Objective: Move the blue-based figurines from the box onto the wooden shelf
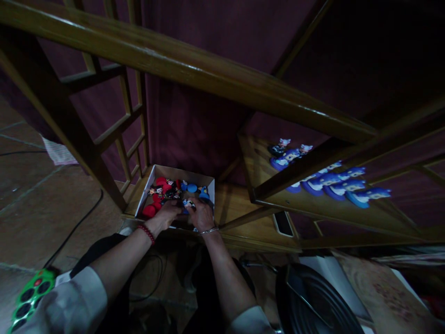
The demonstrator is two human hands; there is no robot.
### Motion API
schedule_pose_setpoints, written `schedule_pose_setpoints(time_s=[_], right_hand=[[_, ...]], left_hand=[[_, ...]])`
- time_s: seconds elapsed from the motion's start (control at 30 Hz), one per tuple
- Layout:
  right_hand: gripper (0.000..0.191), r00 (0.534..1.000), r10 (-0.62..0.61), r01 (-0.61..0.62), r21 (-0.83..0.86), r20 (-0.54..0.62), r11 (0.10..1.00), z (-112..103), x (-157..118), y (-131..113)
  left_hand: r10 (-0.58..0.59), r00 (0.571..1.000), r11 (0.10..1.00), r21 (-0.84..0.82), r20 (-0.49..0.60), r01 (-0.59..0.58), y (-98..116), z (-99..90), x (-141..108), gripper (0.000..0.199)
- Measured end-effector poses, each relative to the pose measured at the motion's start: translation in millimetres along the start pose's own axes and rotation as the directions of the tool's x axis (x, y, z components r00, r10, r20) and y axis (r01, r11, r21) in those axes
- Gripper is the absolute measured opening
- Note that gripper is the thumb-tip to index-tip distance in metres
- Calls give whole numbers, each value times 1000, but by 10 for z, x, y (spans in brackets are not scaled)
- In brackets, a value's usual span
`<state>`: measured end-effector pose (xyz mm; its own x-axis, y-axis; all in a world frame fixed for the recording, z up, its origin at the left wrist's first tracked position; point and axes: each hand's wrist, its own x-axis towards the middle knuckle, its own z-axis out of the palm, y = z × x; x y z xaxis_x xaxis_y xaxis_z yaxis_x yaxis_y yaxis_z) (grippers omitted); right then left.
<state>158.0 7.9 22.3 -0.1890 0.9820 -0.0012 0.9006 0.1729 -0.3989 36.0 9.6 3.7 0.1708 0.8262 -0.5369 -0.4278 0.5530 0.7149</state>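
Observation:
Both my hands reach into a shallow cardboard box (139, 204) on the lowest shelf. Inside lie red-based figurines (160, 185) on the left and blue-based figurines (192, 187) on the right. My right hand (201, 214) has its fingers closed around a small white and blue figurine (188, 203). My left hand (168, 213) rests over the front middle of the box, close to the dark figures; its fingertips are hidden among them, so its grip does not show.
On the higher shelf to the right stand several blue figurines (323, 182) in rows. A phone (283, 223) lies on the lower shelf. A wooden rail (194, 69) crosses above my hands. A black stool (313, 297) and a green power strip (33, 294) are near me.

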Motion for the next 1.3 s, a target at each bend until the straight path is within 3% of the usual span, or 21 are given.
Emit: schedule_pose_setpoints(time_s=[0.33,0.6,0.87,1.3], right_hand=[[27,999,-1,-1,-33,-41,999,-12,11,-67],[30,992,-46,55,75,-118,996,-40,-7,-61],[48,984,-29,70,225,-178,972,-14,-24,10],[34,980,-35,113,403,-196,908,8,-95,55]], left_hand=[[13,993,998,-63,-119,-20,-13,18,-6,22],[40,998,990,-133,-53,-47,19,50,-54,18],[104,995,987,-128,9,-102,76,99,-86,14],[187,982,976,-107,-16,-187,61,89,-191,31]])
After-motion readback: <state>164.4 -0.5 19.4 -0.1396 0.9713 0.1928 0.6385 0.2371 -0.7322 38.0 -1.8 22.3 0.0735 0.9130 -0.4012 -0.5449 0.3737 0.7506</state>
